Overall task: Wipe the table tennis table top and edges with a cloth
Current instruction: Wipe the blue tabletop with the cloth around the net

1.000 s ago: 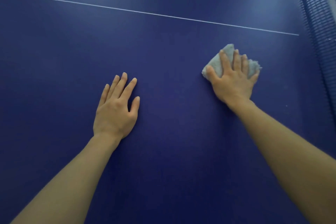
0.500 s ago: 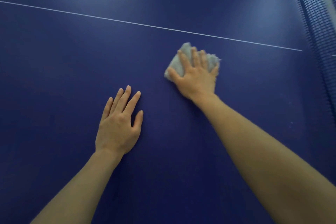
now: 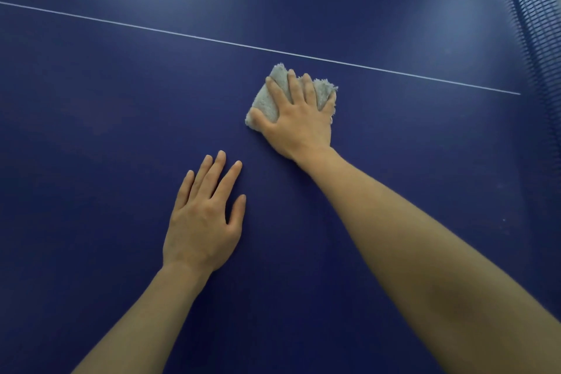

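While my right hand (image 3: 299, 121) presses the cloth (image 3: 273, 97) flat under spread fingers just short of the line (image 3: 394, 71), my left hand (image 3: 206, 222) rests flat on the table (image 3: 91, 130), so I should keep strokes overlapping and pressure even.

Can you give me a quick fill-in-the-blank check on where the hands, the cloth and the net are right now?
1. The cloth lies under the ____ hand.
2. The left hand lies flat on the table top and holds ____.
3. The cloth lies on the ____ side of the white line.
4. The net stands at the ____ edge of the view.

Missing words: right; nothing; near; right
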